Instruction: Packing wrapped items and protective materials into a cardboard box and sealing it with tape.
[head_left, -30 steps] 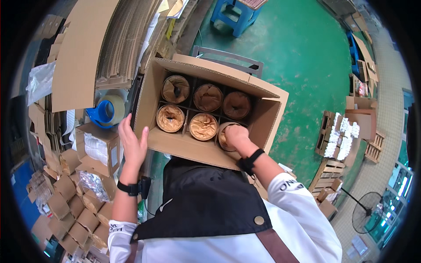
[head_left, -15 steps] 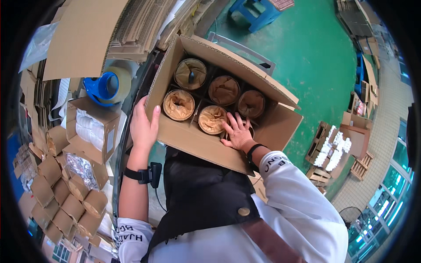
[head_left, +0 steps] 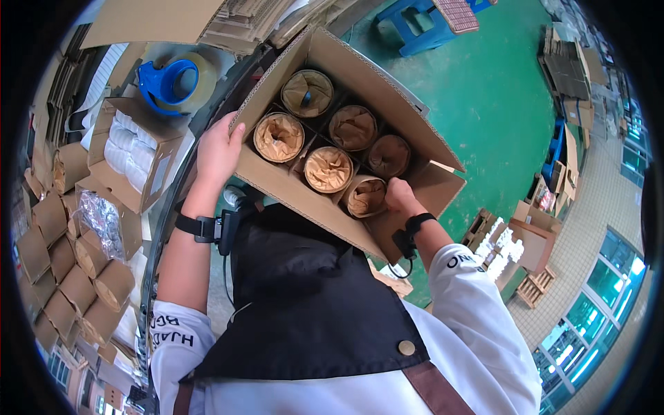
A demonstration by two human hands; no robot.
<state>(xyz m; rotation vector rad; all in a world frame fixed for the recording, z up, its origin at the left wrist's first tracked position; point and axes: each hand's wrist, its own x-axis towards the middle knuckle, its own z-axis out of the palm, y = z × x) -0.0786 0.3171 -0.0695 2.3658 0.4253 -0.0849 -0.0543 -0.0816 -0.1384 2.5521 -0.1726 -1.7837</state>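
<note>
An open cardboard box (head_left: 408,117) is held against my chest, tilted toward me. Inside it stand several round cardboard tubes (head_left: 279,137) stuffed with brown paper, set in dividers. My left hand (head_left: 218,149) lies flat against the box's left outer wall, fingers apart. My right hand (head_left: 400,196) reaches into the box's near right corner, fingers curled beside the nearest tube (head_left: 364,196); whether it grips the tube is not clear.
A blue tape dispenser (head_left: 169,81) sits at upper left. Beside it stands a smaller open carton of white rolls (head_left: 131,149), with several cardboard tubes (head_left: 83,277) stacked below. Green floor (head_left: 498,90) spreads right, with a blue stool (head_left: 429,24) and pallets (head_left: 536,287).
The box has swung left and tilted more toward me. My right hand slid from the middle tubes to the near right corner; my left hand stays on the box's left wall.
</note>
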